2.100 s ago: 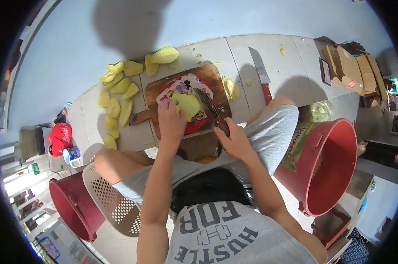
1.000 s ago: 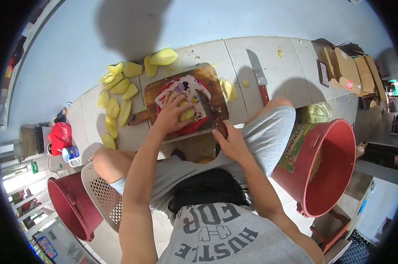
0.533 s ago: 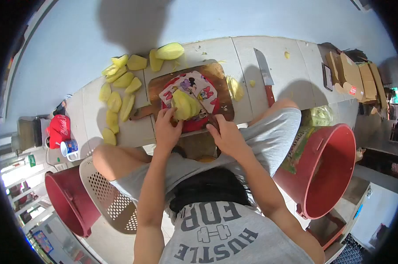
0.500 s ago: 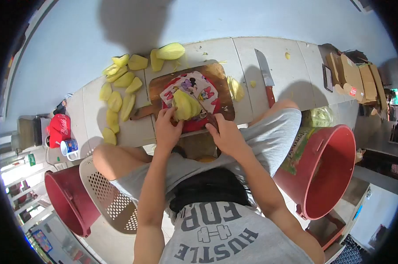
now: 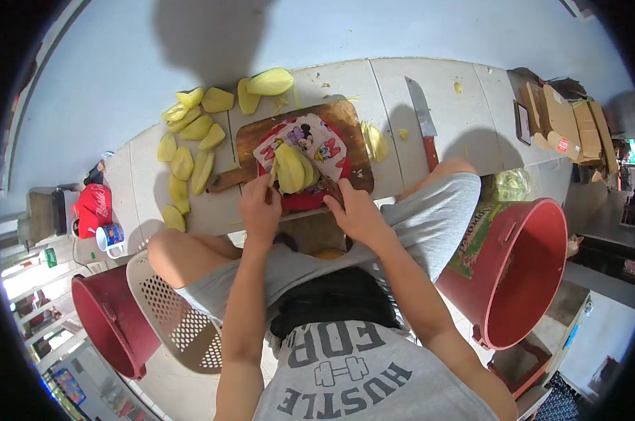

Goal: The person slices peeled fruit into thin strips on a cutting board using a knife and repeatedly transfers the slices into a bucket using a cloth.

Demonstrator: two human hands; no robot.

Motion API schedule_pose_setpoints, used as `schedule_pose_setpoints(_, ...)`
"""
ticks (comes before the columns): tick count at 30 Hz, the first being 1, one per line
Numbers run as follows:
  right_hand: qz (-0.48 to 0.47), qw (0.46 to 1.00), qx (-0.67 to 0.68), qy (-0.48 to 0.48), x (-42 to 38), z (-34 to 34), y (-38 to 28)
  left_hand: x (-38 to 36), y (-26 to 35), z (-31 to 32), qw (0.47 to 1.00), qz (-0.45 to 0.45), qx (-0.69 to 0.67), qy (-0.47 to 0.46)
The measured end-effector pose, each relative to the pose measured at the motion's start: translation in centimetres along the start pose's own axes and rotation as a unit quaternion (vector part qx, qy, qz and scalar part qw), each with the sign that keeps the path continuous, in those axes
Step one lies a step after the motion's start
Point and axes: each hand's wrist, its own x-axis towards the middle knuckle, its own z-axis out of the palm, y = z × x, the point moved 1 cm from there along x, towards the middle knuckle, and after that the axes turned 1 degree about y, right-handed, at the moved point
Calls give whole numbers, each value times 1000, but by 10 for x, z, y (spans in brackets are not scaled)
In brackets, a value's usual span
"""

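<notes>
Cut pale green mango [image 5: 294, 168] stands in slices on a cartoon-print cloth [image 5: 329, 148] with a red border. Beneath the cloth is a wooden cutting board [image 5: 251, 142] with a handle on its left. My left hand [image 5: 261, 209] is closed at the mango's left side, its fingertips pinching a thin slice there. My right hand [image 5: 357, 214] is closed around the dark handle of a knife [image 5: 337, 188]. The narrow blade points up and left beside the mango's right side and is partly hard to make out.
Several peeled mango pieces [image 5: 183, 163] lie left of the board. A large knife with a red handle [image 5: 423, 112] rests on the tiled surface [image 5: 388, 77] to the right. Red buckets [image 5: 517, 281] stand below on both sides, with a cream perforated basket [image 5: 174, 309] at left.
My left hand has shifted slightly left and down, away from the main mango piece, with a slice parted at its left side. My right hand has moved slightly left with the knife.
</notes>
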Motion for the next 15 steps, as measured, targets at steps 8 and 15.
schedule_pose_setpoints(8, 2, 1000, -15, -17, 0, -2, -1, 0, 16, 8, 978, 198, 53, -26)
schedule_pose_setpoints(15, 6, 1000, 2, -27, -1, -1, -3, -1, 0, 7, 975, 213, -28, -51)
